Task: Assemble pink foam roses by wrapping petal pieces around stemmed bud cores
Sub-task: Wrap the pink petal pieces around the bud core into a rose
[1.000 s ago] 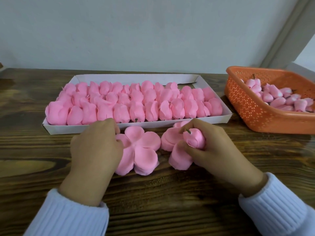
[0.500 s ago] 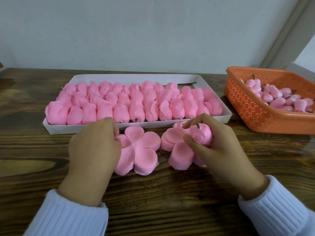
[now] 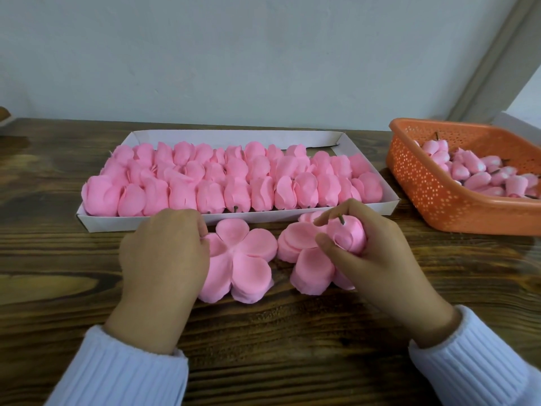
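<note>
The left hand (image 3: 164,253) curls over the left edge of a five-petal foam stack (image 3: 243,259); whether it pinches it cannot be told. Beside it, the right hand (image 3: 377,259) pinches a stemmed bud core (image 3: 348,237), stem up, over a second petal stack (image 3: 304,259).

A plain, pale grey wall (image 3: 263,54) stands behind. The bench (image 3: 292,341) is dark brown wood with wavy lines in it. On the right a grey frame (image 3: 494,60) leans up the wall, with a bright patch (image 3: 530,96) beside it. The light is soft.
</note>
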A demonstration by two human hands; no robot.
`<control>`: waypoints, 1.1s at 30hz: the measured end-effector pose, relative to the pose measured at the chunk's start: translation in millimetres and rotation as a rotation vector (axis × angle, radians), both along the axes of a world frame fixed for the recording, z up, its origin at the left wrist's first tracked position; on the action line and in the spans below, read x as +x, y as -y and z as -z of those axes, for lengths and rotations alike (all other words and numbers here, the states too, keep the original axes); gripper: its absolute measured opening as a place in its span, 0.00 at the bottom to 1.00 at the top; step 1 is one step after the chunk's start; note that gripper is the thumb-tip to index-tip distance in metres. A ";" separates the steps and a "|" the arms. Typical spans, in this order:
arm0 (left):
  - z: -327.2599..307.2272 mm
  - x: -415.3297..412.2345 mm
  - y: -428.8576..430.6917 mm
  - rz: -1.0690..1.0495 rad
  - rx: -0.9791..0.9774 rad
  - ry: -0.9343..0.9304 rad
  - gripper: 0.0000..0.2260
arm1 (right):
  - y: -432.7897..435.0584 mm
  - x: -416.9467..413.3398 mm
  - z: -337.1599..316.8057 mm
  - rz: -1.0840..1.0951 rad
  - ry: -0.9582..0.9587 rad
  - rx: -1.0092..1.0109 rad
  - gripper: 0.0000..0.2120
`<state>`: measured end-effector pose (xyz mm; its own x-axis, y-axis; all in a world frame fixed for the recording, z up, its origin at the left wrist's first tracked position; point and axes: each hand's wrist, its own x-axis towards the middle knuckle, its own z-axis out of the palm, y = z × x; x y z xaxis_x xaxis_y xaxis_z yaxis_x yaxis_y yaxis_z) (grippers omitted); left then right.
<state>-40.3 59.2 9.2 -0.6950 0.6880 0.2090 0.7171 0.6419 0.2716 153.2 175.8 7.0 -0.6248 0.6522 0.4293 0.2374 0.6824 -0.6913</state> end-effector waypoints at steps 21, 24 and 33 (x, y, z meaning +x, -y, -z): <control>2.5 -1.2 0.9 -0.028 0.109 0.085 0.07 | 0.2 0.1 0.8 0.009 -0.018 0.001 0.04; 0.6 -0.2 1.2 -0.009 0.099 0.082 0.05 | 0.0 0.4 0.9 0.009 -0.015 0.003 0.04; 1.7 0.4 0.0 0.004 0.161 0.135 0.05 | 0.1 -0.2 1.0 0.002 -0.020 -0.001 0.04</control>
